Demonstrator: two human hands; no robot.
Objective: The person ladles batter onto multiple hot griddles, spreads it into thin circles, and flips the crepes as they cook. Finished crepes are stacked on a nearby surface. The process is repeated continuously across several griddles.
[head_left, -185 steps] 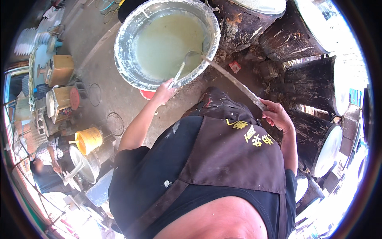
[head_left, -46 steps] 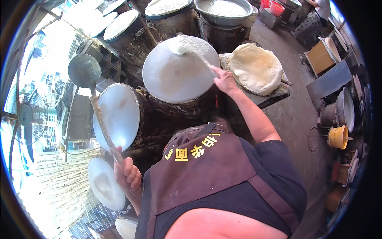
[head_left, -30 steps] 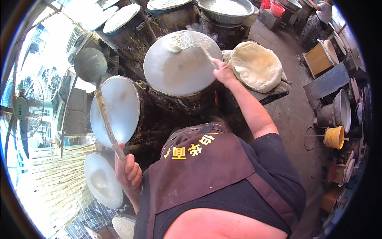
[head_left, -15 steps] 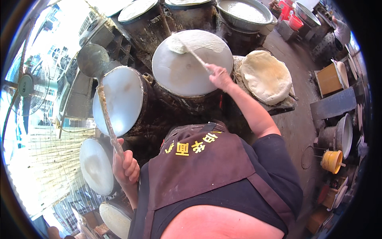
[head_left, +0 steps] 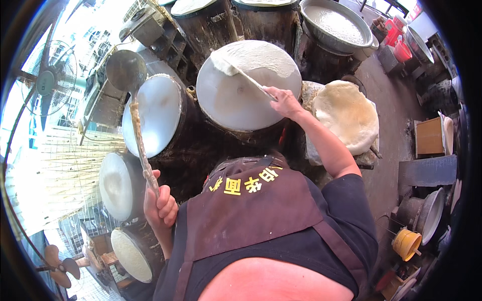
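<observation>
My left hand (head_left: 161,205) is closed round the long, crusted handle of a ladle (head_left: 125,71). The ladle's round dark bowl is raised beyond the griddle on the left. My right hand (head_left: 285,103) grips the thin stick of a batter spreader (head_left: 252,80). The spreader's pale, coated head touches the far left part of a round griddle (head_left: 238,108) in front of me. White batter (head_left: 271,56) covers the far part of that griddle in a thin layer, while its near part shows bare grey metal.
More drum-mounted griddles stand at left, one bare (head_left: 159,115). A wide basin of white batter (head_left: 336,27) sits at the back right. On a stand to my right lies a stack of pale flat sheets (head_left: 346,118). A fan (head_left: 46,83) stands far left; a yellow bucket (head_left: 405,244) is at right.
My whole view has shifted, so the surroundings sit differently in the picture. Both hands keep their holds, and the spreader still touches the griddle's far left part.
</observation>
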